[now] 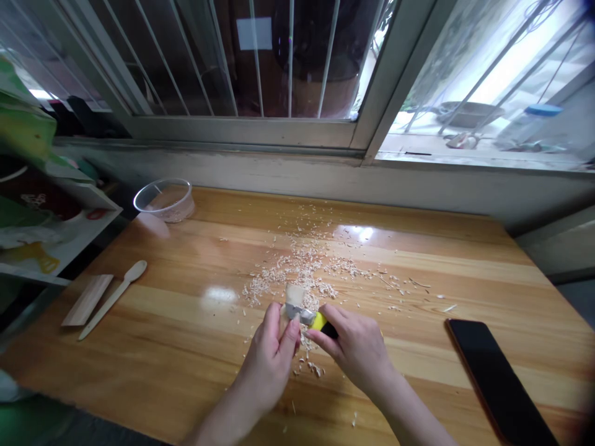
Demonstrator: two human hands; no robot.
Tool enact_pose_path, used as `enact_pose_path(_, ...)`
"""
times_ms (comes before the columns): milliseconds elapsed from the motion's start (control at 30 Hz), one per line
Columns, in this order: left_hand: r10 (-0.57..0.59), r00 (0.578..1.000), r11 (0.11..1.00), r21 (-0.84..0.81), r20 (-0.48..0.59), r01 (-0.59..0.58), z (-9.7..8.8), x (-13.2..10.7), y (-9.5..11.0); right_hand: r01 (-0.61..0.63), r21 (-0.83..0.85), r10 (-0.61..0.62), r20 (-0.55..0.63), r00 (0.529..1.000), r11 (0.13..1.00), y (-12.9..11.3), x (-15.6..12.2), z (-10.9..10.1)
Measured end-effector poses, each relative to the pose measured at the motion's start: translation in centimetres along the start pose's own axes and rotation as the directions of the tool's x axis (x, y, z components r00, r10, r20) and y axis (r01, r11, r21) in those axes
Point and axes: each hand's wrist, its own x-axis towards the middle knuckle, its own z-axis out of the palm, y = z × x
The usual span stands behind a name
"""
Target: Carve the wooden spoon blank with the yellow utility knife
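Observation:
My left hand (274, 356) is closed around a small pale wooden piece (294, 295) whose end sticks up above the fingers. My right hand (357, 348) grips a knife with a yellow and black handle (321, 323). Its short metal blade (297, 313) rests against the wooden piece. Both hands meet over the near middle of the wooden table (465, 260). Pale wood shavings (302, 269) lie scattered on the table just beyond and under the hands.
A carved wooden spoon (114, 298) and a flat wood blank (88, 300) lie at the left. A clear plastic bowl (164, 199) stands at the back left. A black phone (499, 378) lies at the right front. Barred windows run behind the table.

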Motion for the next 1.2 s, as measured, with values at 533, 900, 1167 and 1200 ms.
enact_pose_path(533,-0.084,0.996,0.992,-0.089,0.021,0.085,0.2,0.5,-0.5,-0.029,0.073,0.026,0.038,0.999,0.997,-0.1,0.3,0.4)
enact_pose_path(900,-0.044,0.999,0.997,-0.059,-0.002,0.044,-0.1,0.6,-0.6,-0.019,-0.045,0.018,-0.026,0.999,0.999,-0.1,0.3,0.6)
enact_pose_path(1167,0.063,0.998,0.998,0.024,-0.006,-0.063,0.2,0.3,-0.7,-0.054,0.176,0.026,0.158,0.987,0.983,0.1,0.4,0.4)
enact_pose_path(1200,0.087,0.996,0.996,0.025,0.035,-0.088,0.1,0.2,-0.4,-0.062,0.204,0.023,0.185,0.982,0.977,0.0,0.4,0.2)
